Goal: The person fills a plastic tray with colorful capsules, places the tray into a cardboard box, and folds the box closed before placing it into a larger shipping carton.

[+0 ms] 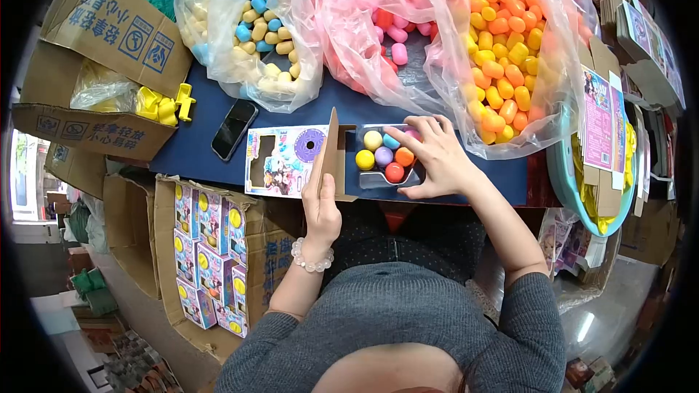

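Observation:
A printed cardboard box (280,182) with a window cut-out lies on its side on the blue table, its open end and brown flap facing right. My left hand (322,211) holds the box at that end, its fingers against the upright flap. Just right of the opening is a clear plastic tray (375,180) with several coloured capsules, among them a red capsule (395,172) and a yellow capsule (365,159). My right hand (437,156) reaches over the tray's right side and grips it between thumb and fingers. Part of the tray is hidden under that hand.
Behind stand clear bags of capsules: a beige-and-blue bag (262,36), a pink bag (386,22) and an orange-and-yellow bag (510,51). A phone (235,129) lies left, near a carton (95,113) with yellow parts. Below is a carton of packed boxes (212,255); right, a turquoise basin (625,200).

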Action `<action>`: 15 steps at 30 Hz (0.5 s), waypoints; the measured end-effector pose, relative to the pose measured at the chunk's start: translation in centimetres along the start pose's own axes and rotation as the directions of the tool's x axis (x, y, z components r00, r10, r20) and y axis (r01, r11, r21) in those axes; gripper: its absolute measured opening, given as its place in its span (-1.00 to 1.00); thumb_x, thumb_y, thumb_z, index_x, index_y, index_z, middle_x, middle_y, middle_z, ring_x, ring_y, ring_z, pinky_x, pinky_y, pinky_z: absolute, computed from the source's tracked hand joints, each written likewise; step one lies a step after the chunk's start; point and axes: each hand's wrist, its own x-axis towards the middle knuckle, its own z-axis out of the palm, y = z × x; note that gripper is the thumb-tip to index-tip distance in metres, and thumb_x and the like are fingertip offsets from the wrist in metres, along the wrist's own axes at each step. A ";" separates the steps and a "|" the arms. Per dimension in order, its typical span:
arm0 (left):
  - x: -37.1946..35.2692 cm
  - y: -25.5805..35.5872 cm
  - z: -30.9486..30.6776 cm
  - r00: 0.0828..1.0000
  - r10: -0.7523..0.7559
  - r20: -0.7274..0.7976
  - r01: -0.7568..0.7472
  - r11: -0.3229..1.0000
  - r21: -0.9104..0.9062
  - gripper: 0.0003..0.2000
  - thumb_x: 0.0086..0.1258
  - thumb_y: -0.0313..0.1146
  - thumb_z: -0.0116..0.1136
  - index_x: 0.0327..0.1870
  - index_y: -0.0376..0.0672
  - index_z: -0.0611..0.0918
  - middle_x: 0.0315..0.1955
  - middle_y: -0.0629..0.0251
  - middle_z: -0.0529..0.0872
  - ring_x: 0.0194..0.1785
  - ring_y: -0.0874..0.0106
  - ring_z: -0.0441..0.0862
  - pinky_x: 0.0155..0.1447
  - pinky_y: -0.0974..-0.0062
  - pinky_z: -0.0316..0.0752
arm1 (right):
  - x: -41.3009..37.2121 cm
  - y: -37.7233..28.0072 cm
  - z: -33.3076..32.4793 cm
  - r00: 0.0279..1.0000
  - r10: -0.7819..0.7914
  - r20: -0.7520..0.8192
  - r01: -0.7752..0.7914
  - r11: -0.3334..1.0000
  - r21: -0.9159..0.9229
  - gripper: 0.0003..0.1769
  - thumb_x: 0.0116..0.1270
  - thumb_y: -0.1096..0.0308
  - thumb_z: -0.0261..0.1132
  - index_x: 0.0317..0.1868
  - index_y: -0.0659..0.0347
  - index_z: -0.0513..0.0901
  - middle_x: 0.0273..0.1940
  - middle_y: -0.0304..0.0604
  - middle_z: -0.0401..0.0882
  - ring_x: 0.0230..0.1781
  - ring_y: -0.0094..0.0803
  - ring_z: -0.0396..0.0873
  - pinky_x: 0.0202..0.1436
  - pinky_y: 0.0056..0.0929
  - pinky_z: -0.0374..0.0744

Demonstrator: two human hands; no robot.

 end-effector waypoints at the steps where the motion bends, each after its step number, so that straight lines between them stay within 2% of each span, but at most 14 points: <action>1: -0.5 -0.2 0.3 1.000 -0.003 0.007 0.003 1.000 0.005 -0.53 0.58 -0.41 -0.23 0.43 -0.49 0.32 0.38 -0.14 0.45 0.45 0.10 0.39 0.51 0.32 0.20 | -0.4 -0.1 -0.2 0.999 0.032 -0.018 -0.031 0.999 0.027 0.15 -0.15 -0.16 0.50 0.52 -0.06 0.29 0.24 0.08 0.35 0.34 -0.01 0.31 0.44 0.16 0.11; 3: -2.0 -1.2 0.8 0.994 -0.109 0.008 0.109 0.972 -0.208 -0.51 0.63 -0.34 -0.22 0.48 -0.45 0.25 0.42 -0.03 0.36 0.49 0.20 0.31 0.54 0.34 0.14 | -1.2 -0.4 -0.3 0.997 0.069 -0.036 -0.067 0.996 0.063 0.14 -0.15 -0.15 0.50 0.51 -0.04 0.32 0.26 0.06 0.35 0.36 0.00 0.30 0.48 0.20 0.09; 5: -3.0 -2.1 1.3 0.977 -0.212 0.031 0.206 0.888 -0.411 -0.48 0.67 -0.27 -0.21 0.52 -0.40 0.17 0.47 0.08 0.28 0.53 0.31 0.23 0.57 0.35 0.07 | -1.6 -0.8 -0.2 0.994 0.095 -0.062 -0.092 0.995 0.047 0.15 -0.16 -0.17 0.50 0.50 -0.01 0.32 0.25 0.04 0.35 0.36 0.00 0.31 0.50 0.25 0.06; 7: -2.4 0.7 2.9 0.981 -0.162 0.110 0.191 0.914 -0.359 -0.47 0.67 -0.28 -0.20 0.53 -0.38 0.16 0.46 0.09 0.29 0.54 0.31 0.21 0.57 0.35 0.07 | -1.8 -0.9 -0.1 0.992 0.100 -0.071 -0.097 0.994 0.052 0.15 -0.16 -0.19 0.50 0.50 0.00 0.32 0.26 0.04 0.35 0.35 0.00 0.31 0.50 0.27 0.05; 8: -3.0 -0.6 3.1 0.969 -0.182 0.166 0.240 0.849 -0.472 -0.46 0.66 -0.30 -0.20 0.56 -0.35 0.10 0.48 0.10 0.25 0.55 0.30 0.19 0.58 0.33 0.06 | -1.8 -1.0 0.0 0.992 0.101 -0.075 -0.098 0.994 0.052 0.16 -0.15 -0.21 0.50 0.50 0.01 0.32 0.26 0.03 0.34 0.35 0.00 0.31 0.50 0.30 0.03; 10: -2.9 1.5 4.7 0.949 -0.223 0.223 0.310 0.798 -0.517 -0.44 0.66 -0.32 -0.22 0.58 -0.32 0.04 0.51 0.10 0.20 0.56 0.29 0.16 0.59 0.31 0.05 | -1.8 -1.2 0.3 0.990 0.105 -0.089 -0.101 0.994 0.043 0.17 -0.15 -0.24 0.51 0.50 0.02 0.31 0.25 0.04 0.34 0.35 0.01 0.32 0.51 0.30 0.03; 11: -2.9 1.4 5.3 0.955 -0.190 0.227 0.276 0.847 -0.453 -0.41 0.66 -0.34 -0.24 0.60 -0.29 -0.05 0.53 0.10 0.13 0.57 0.28 0.14 0.60 0.29 0.03 | -1.9 -1.3 0.4 0.990 0.104 -0.100 -0.101 0.994 0.033 0.19 -0.15 -0.26 0.51 0.51 0.03 0.30 0.25 0.04 0.34 0.34 0.01 0.32 0.51 0.30 0.03; 13: -2.6 1.8 6.7 0.953 -0.184 0.240 0.281 0.835 -0.473 -0.41 0.66 -0.34 -0.25 0.61 -0.28 -0.08 0.54 0.10 0.10 0.58 0.28 0.12 0.61 0.29 0.01 | -2.2 -1.3 0.3 0.988 0.142 -0.063 -0.138 0.989 0.057 0.17 -0.09 -0.29 0.50 0.51 0.04 0.29 0.33 0.06 0.30 0.42 0.05 0.27 0.50 0.35 0.00; 15: -2.5 1.9 7.4 0.951 -0.177 0.253 0.285 0.821 -0.495 -0.40 0.66 -0.35 -0.26 0.61 -0.27 -0.12 0.55 0.10 0.07 0.58 0.29 0.11 0.62 0.29 0.00 | -2.9 -0.4 0.5 0.979 0.121 -0.167 -0.110 0.991 0.071 0.12 0.06 -0.29 0.41 0.55 0.02 0.21 0.41 0.13 0.23 0.47 0.10 0.19 0.51 0.39 -0.08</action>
